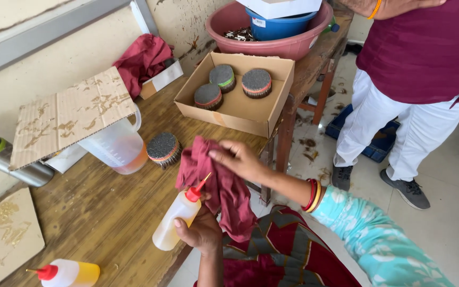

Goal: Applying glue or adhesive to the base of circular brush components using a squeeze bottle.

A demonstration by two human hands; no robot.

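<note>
The left hand (204, 232) is closed around the lower body of a squeeze bottle (177, 223), a translucent bottle of pale yellow liquid with a red nozzle cap; the bottle is tilted, nozzle pointing up and to the right, at the near edge of the wooden table (112, 212). The nozzle tip touches or sits just beside a maroon cloth (219, 186). The right hand (240, 159) presses on the upper part of this cloth, fingers together and laid flat over the fabric, thumb side toward the bottle; the cloth hangs down between both hands. The right wrist carries red and yellow bangles (313, 195). At the near left corner of the table lies a second squeeze bottle (67, 273) on its side, red nozzle pointing left. Further in, a round stacked disc bundle (163, 149) with a dark top stands just beside a clear measuring jug (117, 146) holding orange liquid; a stained cardboard sheet (70, 117) rests over the jug. Beyond these, an open cardboard box (240, 106) contains three similar disc bundles. At the far end sits a pink basin (282, 45) containing a blue tub. A second person (415, 69) in a maroon top and white trousers stands to the right of the table.
</note>
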